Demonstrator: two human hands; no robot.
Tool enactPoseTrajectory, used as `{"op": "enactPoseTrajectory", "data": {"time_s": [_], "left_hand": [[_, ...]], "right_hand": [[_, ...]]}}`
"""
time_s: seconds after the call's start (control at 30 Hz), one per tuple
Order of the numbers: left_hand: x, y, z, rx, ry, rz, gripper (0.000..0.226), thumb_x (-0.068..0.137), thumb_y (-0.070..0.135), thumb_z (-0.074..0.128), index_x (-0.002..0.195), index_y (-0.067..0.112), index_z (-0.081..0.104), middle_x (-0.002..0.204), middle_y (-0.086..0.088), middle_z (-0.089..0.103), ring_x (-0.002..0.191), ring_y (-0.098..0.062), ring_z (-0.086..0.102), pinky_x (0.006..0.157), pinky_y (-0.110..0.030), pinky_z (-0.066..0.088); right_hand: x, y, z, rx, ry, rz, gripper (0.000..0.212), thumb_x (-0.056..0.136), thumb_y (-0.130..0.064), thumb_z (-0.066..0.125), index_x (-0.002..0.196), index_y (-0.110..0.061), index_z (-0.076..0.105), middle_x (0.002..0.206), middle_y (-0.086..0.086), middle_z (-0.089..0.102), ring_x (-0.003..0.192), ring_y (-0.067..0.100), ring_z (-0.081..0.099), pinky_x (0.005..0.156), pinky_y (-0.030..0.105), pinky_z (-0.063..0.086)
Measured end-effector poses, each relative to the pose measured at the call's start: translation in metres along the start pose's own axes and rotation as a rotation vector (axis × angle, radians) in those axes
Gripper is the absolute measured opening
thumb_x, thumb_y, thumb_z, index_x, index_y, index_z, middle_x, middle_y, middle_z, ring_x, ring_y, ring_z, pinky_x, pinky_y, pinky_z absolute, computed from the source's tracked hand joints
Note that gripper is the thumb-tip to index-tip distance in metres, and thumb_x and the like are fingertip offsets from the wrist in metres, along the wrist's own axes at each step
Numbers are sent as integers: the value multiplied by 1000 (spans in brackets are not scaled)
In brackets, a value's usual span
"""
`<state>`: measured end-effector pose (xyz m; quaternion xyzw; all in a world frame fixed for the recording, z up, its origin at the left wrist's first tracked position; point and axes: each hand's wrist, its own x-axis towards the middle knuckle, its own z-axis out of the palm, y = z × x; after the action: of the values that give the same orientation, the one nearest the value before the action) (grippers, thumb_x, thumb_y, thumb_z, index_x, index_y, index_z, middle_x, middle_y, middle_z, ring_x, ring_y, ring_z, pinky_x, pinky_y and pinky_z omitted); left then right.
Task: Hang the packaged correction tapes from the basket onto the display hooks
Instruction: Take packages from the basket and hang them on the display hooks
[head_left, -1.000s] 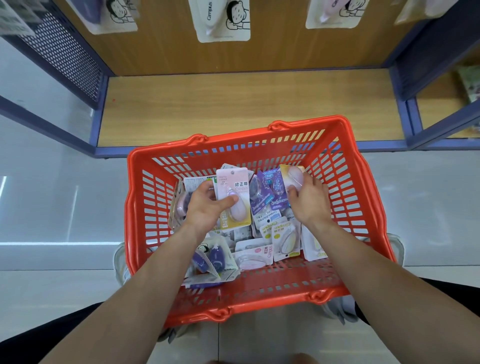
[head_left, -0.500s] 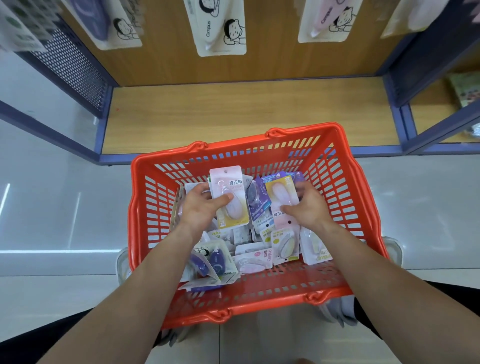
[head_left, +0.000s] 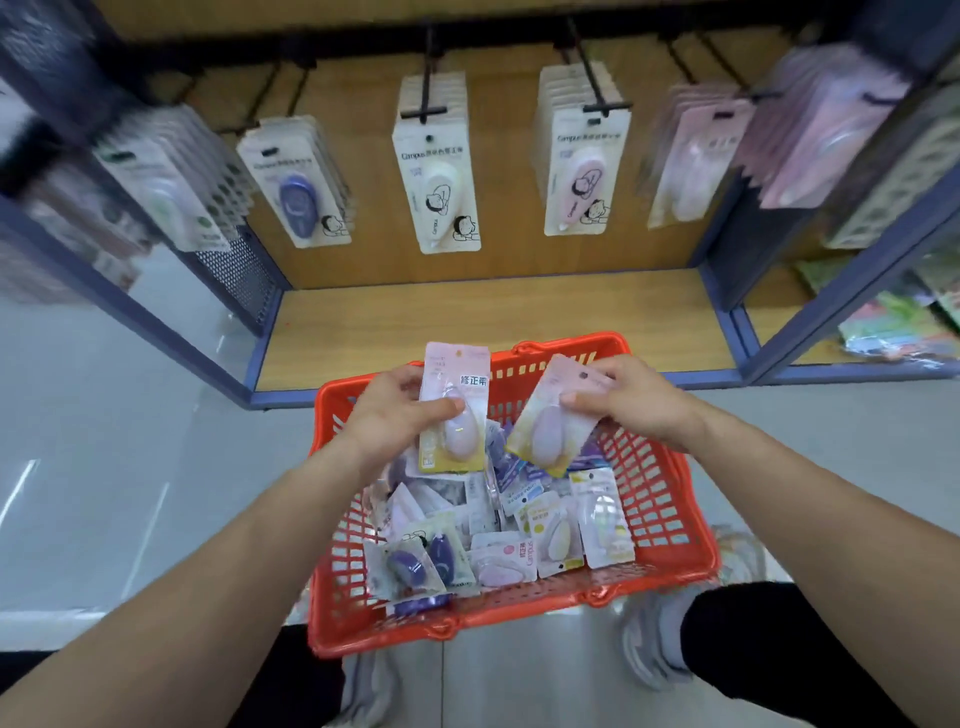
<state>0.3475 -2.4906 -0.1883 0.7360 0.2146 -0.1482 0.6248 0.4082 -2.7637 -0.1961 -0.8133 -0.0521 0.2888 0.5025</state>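
A red plastic basket (head_left: 675, 499) stands on the floor between my feet, holding several packaged correction tapes (head_left: 550, 540). My left hand (head_left: 389, 415) grips a pink-and-yellow pack (head_left: 457, 441) upright above the basket. My right hand (head_left: 639, 400) holds a second, similar pack (head_left: 545, 431) tilted to the right beside it. Above, black display hooks (head_left: 428, 98) on the wooden back panel carry rows of hanging packs: a purple tape pack (head_left: 298, 182), a white one (head_left: 439, 171) and a pink one (head_left: 582, 166).
A wooden shelf base (head_left: 493, 322) with a blue frame lies just behind the basket. Blurred packs (head_left: 691, 156) hang at the right, more at the left edge. A neighbouring shelf bay (head_left: 893, 322) at right holds colourful items. Grey tiled floor surrounds the basket.
Both hands have lifted out of the basket, each with a pack. The view has tilted up, bringing the hooks and hanging packs into sight.
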Motion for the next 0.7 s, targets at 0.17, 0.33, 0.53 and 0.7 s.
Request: {"op": "enactPoseTrajectory", "data": {"time_s": [0.17,0.33,0.53,0.7], "left_hand": [[-58,63,-4,16,-42,129,40,84,6,81,120,11,65,103,-7,79,97,-38,75,90,-68,53],[-112,98,7,-53,-97,234,40,81,6,82,118,11,66,107,-6,79,99,-29,76,91,-56,59],[-123,106,22,-103,-7,278,33,85,4,79,115,12,70,104,-5,79,96,-27,77,92,-55,59],[-104,117,20,-201,98,289,26,85,8,80,110,12,72,101,-5,80,93,-28,77,89,-50,60]], "right_hand": [[-61,-88,-21,78,-105,-113,24,89,-10,77,67,-19,71,65,1,68,60,15,61,57,27,46],[-102,-127,-21,184,-122,-183,9,87,-6,76,81,-8,70,72,4,73,64,13,66,59,24,51],[-108,-137,-6,317,35,-229,19,87,-9,78,106,-8,75,100,8,79,94,22,76,85,36,60],[-94,-136,5,404,190,-222,32,86,-23,80,110,-8,65,92,2,79,83,15,75,72,31,56]]}}
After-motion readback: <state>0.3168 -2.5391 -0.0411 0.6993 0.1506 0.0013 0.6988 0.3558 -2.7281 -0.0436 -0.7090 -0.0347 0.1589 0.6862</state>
